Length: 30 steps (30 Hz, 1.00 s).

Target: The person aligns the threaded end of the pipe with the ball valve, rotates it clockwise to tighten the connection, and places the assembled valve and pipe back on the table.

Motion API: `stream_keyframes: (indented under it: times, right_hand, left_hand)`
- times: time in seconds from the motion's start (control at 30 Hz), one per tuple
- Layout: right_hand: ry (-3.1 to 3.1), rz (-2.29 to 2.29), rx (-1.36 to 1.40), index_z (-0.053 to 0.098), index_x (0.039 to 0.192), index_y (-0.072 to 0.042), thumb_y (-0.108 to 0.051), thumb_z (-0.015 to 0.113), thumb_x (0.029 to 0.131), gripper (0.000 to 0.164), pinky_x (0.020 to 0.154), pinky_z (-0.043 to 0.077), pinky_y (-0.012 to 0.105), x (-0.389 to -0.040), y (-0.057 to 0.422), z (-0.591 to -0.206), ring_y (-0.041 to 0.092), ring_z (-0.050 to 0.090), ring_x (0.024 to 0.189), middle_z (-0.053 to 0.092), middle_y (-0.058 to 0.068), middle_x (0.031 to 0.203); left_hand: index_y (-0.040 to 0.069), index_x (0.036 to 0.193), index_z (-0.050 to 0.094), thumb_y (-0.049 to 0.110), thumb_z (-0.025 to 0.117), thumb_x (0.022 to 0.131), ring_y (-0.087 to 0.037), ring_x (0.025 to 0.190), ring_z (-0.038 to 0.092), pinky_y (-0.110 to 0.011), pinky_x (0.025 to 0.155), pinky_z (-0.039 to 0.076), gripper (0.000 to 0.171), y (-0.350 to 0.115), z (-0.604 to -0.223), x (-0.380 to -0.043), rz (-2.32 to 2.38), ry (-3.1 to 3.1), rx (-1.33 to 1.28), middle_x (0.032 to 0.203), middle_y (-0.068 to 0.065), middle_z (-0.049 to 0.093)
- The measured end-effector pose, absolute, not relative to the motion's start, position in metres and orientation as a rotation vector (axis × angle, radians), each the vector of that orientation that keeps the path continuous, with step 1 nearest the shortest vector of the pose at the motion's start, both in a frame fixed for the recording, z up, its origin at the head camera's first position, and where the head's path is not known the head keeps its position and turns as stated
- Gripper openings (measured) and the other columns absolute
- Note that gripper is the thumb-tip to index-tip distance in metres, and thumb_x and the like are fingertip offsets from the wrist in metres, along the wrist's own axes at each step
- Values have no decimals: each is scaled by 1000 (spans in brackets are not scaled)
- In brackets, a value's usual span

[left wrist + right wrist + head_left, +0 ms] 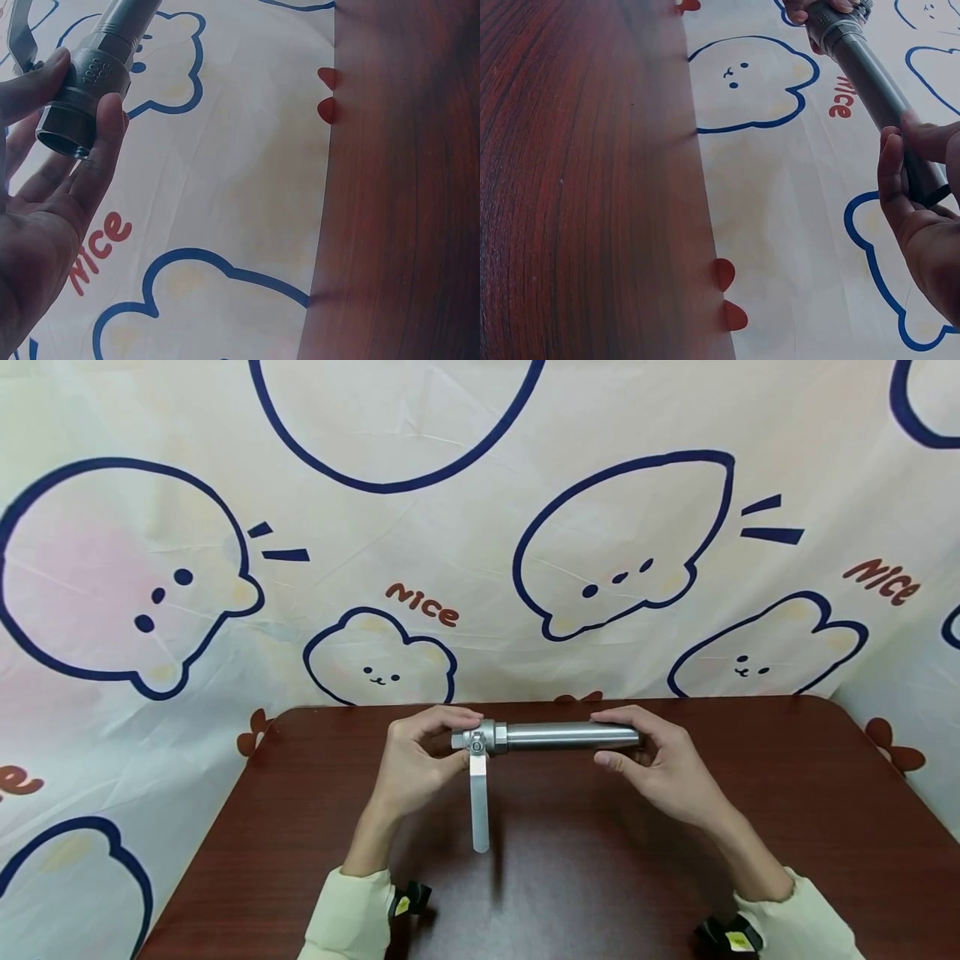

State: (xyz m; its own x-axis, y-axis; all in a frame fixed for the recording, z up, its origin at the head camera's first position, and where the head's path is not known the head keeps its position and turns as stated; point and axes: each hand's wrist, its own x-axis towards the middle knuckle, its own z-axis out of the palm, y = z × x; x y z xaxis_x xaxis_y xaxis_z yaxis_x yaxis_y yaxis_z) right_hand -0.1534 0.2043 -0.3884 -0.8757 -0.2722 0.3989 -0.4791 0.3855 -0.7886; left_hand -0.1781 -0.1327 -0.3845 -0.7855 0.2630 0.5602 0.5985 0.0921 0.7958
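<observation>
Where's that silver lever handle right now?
In the head view, the lever handle is below centre, extending down-picture from the valve at the tube's left end, just right of the left hand.

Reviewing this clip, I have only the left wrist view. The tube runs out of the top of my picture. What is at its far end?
Observer: The right grip holds the metal tube there.
Operator: And the part cut off at my upper left, where does it end up pointing?
Observer: In the head view, that lever shows whole, pointing toward the bottom of the picture, roughly square to the tube.
Operator: Any clothing in sight?
Observer: Yes, two pale sleeves.
</observation>
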Motion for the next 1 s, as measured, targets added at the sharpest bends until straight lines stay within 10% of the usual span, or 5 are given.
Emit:
stream_keyframes:
  times: [1.0]
  right_hand:
    - [-2425, 1436, 679, 70, 136, -9, 3, 77, 94, 44, 64, 54, 24, -151, 204, -387, 14, 75, 79, 76, 9, 108]
  left_hand:
    - [-2, 114, 79, -18, 82, 81, -13, 109, 76, -29, 93, 64, 37, -130, -383, -177, -1763, -2098, -869, 120, -21, 78]
